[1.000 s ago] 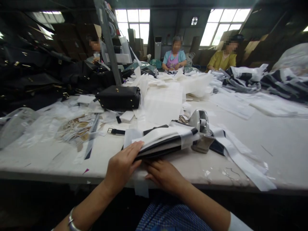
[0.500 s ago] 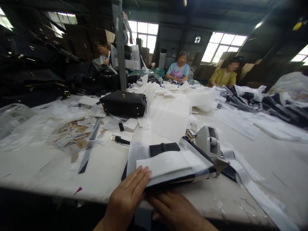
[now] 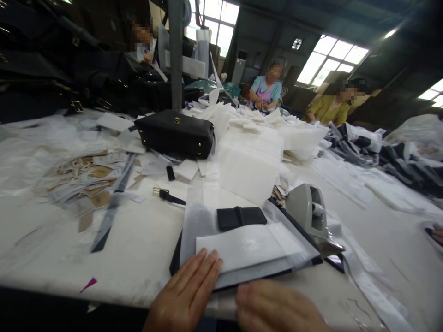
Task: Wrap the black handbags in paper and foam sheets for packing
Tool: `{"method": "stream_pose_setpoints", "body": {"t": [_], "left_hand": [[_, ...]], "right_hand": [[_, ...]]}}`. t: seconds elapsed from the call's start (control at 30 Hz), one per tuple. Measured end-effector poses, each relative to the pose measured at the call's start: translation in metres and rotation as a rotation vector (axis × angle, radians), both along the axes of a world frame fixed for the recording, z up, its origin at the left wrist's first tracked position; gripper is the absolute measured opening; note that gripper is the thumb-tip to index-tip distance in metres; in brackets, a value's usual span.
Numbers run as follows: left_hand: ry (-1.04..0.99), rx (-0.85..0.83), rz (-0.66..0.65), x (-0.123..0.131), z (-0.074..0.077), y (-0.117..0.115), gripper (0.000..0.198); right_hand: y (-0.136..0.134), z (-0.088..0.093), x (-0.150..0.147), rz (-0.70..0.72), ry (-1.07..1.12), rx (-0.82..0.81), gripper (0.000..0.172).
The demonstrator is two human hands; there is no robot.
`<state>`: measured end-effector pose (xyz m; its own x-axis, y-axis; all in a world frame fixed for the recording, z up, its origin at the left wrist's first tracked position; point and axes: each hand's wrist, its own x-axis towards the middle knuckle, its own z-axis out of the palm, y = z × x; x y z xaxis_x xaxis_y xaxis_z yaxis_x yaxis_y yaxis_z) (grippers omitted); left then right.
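My left hand (image 3: pixel 190 288) lies flat with its fingers out, pressing on the lower left corner of a folded white foam sheet (image 3: pixel 242 244). That foam sits on white tissue-like wrapping (image 3: pixel 197 216) over a dark, flat bag piece (image 3: pixel 176 251) at the table's front edge. A black strap piece with a band around its middle (image 3: pixel 241 217) rests just above the foam. Smeared by motion, my right hand (image 3: pixel 280 304) is at the near edge of the bundle, and its fingers cannot be made out clearly. A grey tape dispenser (image 3: pixel 306 214) stands against the bundle's right side.
A black handbag (image 3: pixel 176 133) stands behind, beside a metal post (image 3: pixel 175 60). Stacked white foam sheets (image 3: pixel 247 170) fill the middle. Paper tags (image 3: pixel 86 177) and a buckled strap (image 3: pixel 169 196) lie left. Several people sit across the table, including one in a yellow top (image 3: pixel 327 110).
My right hand has come out from under the bundle's near edge and moved right. My left hand stays on the foam sheet. The camera view has tilted and dropped.
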<state>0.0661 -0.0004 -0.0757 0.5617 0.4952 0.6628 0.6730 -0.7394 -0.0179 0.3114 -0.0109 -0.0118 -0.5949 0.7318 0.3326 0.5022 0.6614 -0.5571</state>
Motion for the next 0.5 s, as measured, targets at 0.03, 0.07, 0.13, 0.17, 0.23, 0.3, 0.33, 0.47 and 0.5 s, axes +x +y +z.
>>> {"method": "stream_pose_setpoints", "body": {"t": [0.03, 0.07, 0.13, 0.17, 0.23, 0.3, 0.33, 0.47, 0.5], "left_hand": [[0.008, -0.014, 0.011, 0.001, 0.0, 0.0, 0.042], [0.02, -0.023, 0.018, 0.001, -0.001, -0.001, 0.043], [0.004, -0.008, 0.025, 0.002, -0.001, 0.0, 0.044], [-0.011, 0.005, 0.025, 0.002, -0.002, 0.001, 0.044], [-0.036, 0.019, 0.024, 0.003, -0.002, 0.002, 0.044], [-0.039, 0.016, 0.028, 0.003, -0.002, 0.002, 0.043], [-0.027, 0.009, 0.028, 0.003, -0.002, 0.002, 0.043], [-0.021, 0.024, 0.037, 0.003, -0.004, 0.002, 0.043], [-0.009, 0.031, 0.035, 0.003, -0.005, 0.002, 0.044]], "right_hand": [[0.021, 0.013, -0.001, -0.05, -0.006, 0.005, 0.048], [0.045, 0.025, -0.004, -0.163, -0.003, 0.016, 0.041], [0.095, 0.041, -0.018, -0.388, -0.078, -0.042, 0.025], [0.116, 0.045, -0.027, -0.404, -0.119, -0.091, 0.021], [0.143, 0.044, -0.047, -0.321, -0.208, -0.141, 0.018], [0.147, 0.034, -0.065, -0.19, -0.246, -0.128, 0.021], [0.143, 0.027, -0.071, -0.14, -0.256, -0.125, 0.024], [0.13, 0.005, -0.08, -0.112, -0.3, -0.208, 0.034], [0.133, 0.002, -0.079, -0.123, -0.307, -0.233, 0.033]]}}
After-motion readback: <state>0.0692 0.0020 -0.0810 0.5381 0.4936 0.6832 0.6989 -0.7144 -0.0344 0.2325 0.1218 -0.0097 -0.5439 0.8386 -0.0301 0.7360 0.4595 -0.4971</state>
